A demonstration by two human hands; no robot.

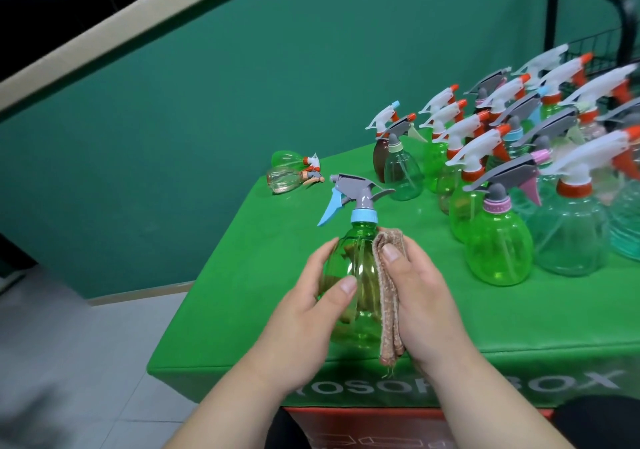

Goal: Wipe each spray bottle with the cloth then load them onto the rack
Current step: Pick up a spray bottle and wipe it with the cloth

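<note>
A green spray bottle with a blue collar and grey trigger head stands upright above the table's near left part. My left hand grips its left side, thumb across the front. My right hand holds a folded brown cloth pressed against the bottle's right side, thumb on top of the cloth. Several more spray bottles stand crowded on the right half of the table. The black wire rack shows at the far right, behind them.
The table wears a green cover with white lettering on its front. Two small bottles lie on their sides at the far left corner. A green wall is behind, and pale floor tiles lie to the left.
</note>
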